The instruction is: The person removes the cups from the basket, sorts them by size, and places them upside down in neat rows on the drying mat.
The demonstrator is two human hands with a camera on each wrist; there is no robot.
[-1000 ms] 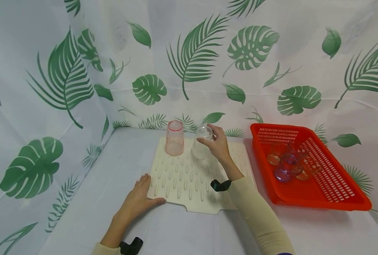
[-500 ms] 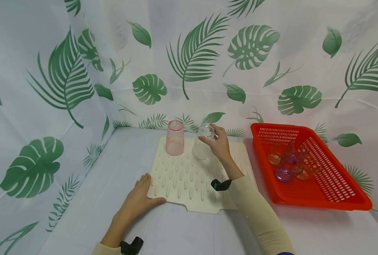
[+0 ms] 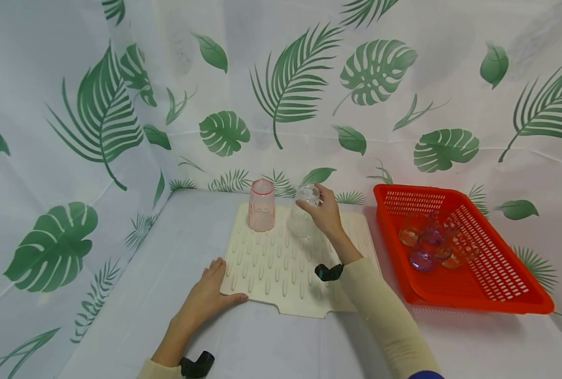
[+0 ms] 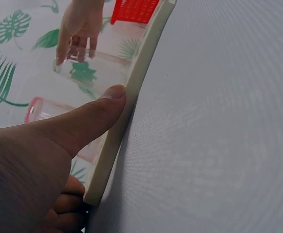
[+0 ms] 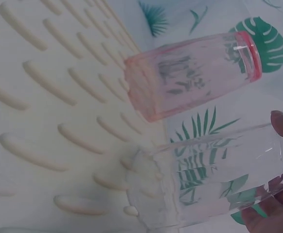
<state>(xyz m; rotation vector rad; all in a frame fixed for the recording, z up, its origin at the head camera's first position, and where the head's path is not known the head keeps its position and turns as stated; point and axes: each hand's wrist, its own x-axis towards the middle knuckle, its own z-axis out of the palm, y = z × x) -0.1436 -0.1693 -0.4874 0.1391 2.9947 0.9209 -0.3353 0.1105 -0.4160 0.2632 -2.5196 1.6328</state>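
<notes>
The person's right hand is clamped on the upper end of a clear glass, the thumb on the near side and the fingers reaching around behind. The glass stands roughly upright at the back half of a cream mat, and in the right wrist view its lower end meets the mat among raised oval bumps. Just to the left of it, a pink glass with a redder band around its top stands upright on the same mat, with a gap between the 2 glasses. The left hand has its thumb and fingers spread apart at the mat's near left corner, the thumb on the front edge and the fingers along the left side. Under the mat is a pale surface. To the right of the mat, a red basket with slotted sides holds a cluster of see-through glassware, some purple and some amber; the pieces overlap too much to count. Behind everything hangs a white cloth printed with green leaves. Both arms wear beige sleeves, and a small black device sits at each wrist.
</notes>
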